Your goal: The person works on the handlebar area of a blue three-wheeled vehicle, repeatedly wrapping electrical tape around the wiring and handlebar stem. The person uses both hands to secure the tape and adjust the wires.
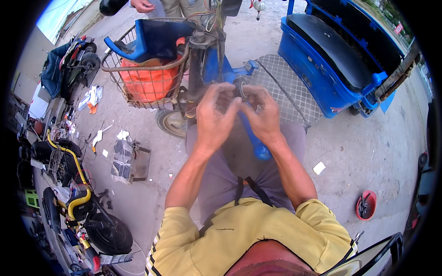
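Dark part point(239, 86) is pinched between both hands point(215, 117) point(265, 115), outdoors, with littered concrete ground point(345, 168) around.

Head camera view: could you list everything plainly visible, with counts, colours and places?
Small part: one, dark, centre
Bar: one, blue, below small part
Basket: one, rusty brown, upper left
Bag: one, orange, inside basket
Panel: one, blue, above bag
Box: one, blue, upper right
Seat: one, black, on box
Bowl: one, red, lower right
Wrapped block: one, grey, left
Bike: one, yellow and black, lower left
Other person: one, partly visible, top
Clutter: uncountable, mixed colours, far left
Shirt: one, yellow, bottom
Trousers: one pair, greyish purple, centre
Left hand: one, bare, at small part
Right hand: one, bare, at small part
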A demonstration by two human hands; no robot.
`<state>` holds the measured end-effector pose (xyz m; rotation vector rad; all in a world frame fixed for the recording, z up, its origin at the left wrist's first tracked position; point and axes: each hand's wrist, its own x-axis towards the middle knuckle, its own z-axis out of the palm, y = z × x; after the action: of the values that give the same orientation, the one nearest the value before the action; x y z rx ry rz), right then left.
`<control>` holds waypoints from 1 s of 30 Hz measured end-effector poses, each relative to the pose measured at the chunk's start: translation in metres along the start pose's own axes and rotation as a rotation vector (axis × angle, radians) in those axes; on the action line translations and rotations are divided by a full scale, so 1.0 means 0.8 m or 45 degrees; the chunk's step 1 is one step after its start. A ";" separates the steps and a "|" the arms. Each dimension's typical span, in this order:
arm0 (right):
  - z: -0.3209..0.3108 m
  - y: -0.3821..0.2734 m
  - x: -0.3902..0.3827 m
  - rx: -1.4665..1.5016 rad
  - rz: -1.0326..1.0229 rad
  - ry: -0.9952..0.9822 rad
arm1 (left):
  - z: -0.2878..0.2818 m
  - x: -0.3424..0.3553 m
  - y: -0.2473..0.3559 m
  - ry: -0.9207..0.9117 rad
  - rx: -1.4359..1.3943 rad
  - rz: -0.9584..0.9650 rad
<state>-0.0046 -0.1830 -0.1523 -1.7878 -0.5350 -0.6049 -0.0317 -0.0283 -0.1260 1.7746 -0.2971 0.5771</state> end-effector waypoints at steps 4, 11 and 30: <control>-0.006 -0.001 0.001 0.001 -0.009 -0.022 | -0.008 0.009 0.002 -0.014 0.127 0.094; -0.013 0.007 -0.003 -0.015 -0.028 -0.068 | -0.017 0.019 0.004 -0.036 0.354 0.168; -0.025 0.011 -0.005 0.013 -0.007 -0.133 | -0.016 0.015 0.003 -0.088 0.390 0.240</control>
<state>-0.0050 -0.2049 -0.1564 -1.8163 -0.6135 -0.5137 -0.0252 -0.0157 -0.1153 2.0787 -0.4463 0.7258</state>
